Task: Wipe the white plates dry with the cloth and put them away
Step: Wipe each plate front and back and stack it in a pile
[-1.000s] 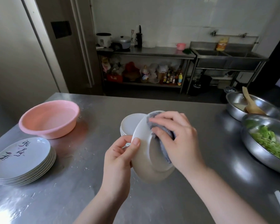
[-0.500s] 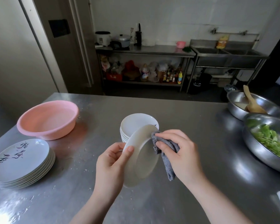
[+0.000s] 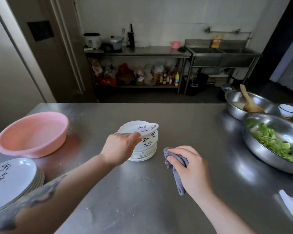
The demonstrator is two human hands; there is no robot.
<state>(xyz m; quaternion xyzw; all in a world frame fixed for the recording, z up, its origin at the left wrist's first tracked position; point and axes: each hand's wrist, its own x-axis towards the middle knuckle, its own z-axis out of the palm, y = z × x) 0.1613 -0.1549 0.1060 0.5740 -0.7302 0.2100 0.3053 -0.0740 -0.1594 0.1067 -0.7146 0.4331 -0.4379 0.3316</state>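
Head view: nearest, the right hand [image 3: 191, 169] has its fingers curled round the grey cloth [image 3: 176, 168] just above the table [image 3: 142, 200]. Beyond it, the left hand [image 3: 120, 146] pinches a tilted plate [image 3: 148, 128] by its rim over the stack [image 3: 142, 149]. A pink basin [image 3: 32, 132] sits far left.

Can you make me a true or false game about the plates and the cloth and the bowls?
1. The left hand holds a small plate over the middle stack of plates. True.
2. The grey cloth lies flat on the table. False: the right hand grips it.
3. The pink basin sits left of the middle stack. True.
4. The leafy greens are in the pink basin. False: they are in a metal bowl on the right.
5. A wooden spoon rests in another metal bowl. True.
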